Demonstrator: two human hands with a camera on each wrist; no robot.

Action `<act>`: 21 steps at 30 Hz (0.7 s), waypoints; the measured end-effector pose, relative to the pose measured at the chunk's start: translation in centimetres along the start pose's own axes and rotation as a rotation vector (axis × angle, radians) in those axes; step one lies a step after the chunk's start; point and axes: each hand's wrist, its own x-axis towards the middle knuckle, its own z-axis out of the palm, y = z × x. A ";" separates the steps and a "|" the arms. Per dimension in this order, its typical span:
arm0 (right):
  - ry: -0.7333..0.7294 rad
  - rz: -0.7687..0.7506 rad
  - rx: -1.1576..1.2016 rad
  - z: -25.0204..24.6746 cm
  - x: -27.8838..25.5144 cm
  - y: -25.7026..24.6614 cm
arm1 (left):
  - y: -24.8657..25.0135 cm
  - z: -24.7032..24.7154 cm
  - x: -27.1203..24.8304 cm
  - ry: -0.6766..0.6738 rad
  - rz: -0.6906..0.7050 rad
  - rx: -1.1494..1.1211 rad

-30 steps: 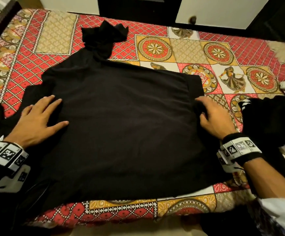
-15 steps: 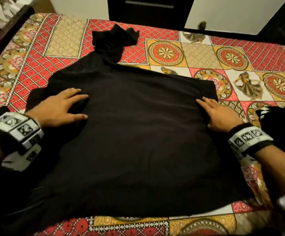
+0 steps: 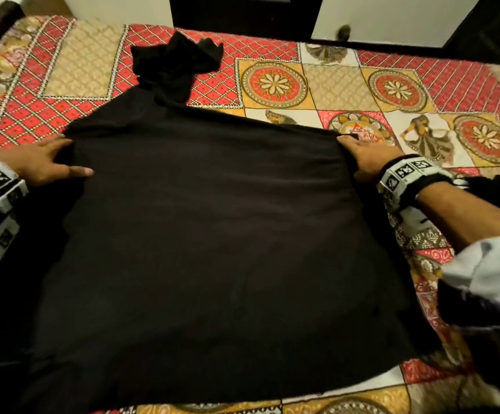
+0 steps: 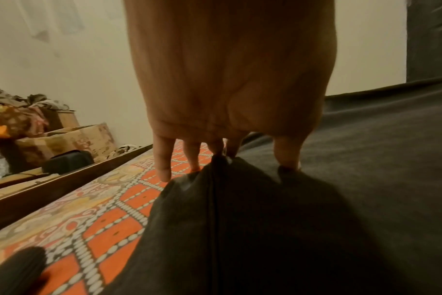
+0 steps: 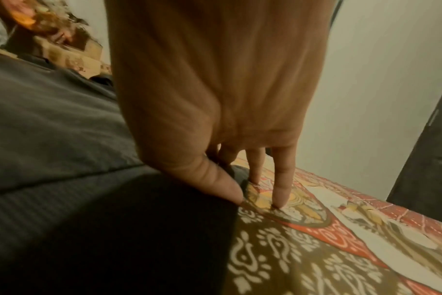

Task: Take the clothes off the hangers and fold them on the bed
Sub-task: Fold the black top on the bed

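The left hand (image 3: 38, 164) pinches a bunched fold at the far left corner of the black garment (image 3: 206, 249), fingers (image 4: 164, 159) reaching down into the cloth. The right hand (image 3: 368, 158) grips the far right corner, thumb and fingers closed on its edge. Between them the garment lies spread flat on the patterned bedspread (image 3: 347, 88), its crumpled sleeve (image 3: 177, 67) beyond the left hand.
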 end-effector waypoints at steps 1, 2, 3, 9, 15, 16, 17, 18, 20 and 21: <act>-0.001 0.021 0.023 -0.5 -0.3 -0.4 | -0.9 0.0 0.3 0.019 -0.025 -0.029; 0.010 0.039 0.039 -0.9 -0.7 -0.9 | -1.6 0.2 0.5 0.027 -0.033 -0.054; 0.036 0.050 0.035 -1.3 -1.2 -1.6 | -1.9 0.2 0.4 0.031 -0.029 -0.063; 0.064 -0.084 0.103 1.5 -10.7 -5.3 | -2.1 1.4 -8.9 0.106 0.277 0.010; -0.081 -0.050 0.131 6.8 -22.4 -6.0 | -4.7 3.9 -22.0 -0.164 0.336 0.049; -0.098 -0.017 0.125 6.9 -23.5 -6.1 | -4.1 4.1 -23.6 -0.192 0.364 0.070; -0.131 0.012 0.111 7.1 -24.4 -6.2 | -3.1 4.1 -25.2 -0.217 0.387 0.103; -0.170 0.036 0.088 7.4 -25.2 -6.4 | -1.8 4.2 -26.7 -0.244 0.413 0.157; -0.235 0.076 0.034 8.4 -26.7 -7.0 | 0.5 4.4 -29.6 -0.321 0.411 0.285; -0.262 0.104 0.010 8.9 -27.5 -7.4 | 1.1 4.3 -30.7 -0.347 0.405 0.345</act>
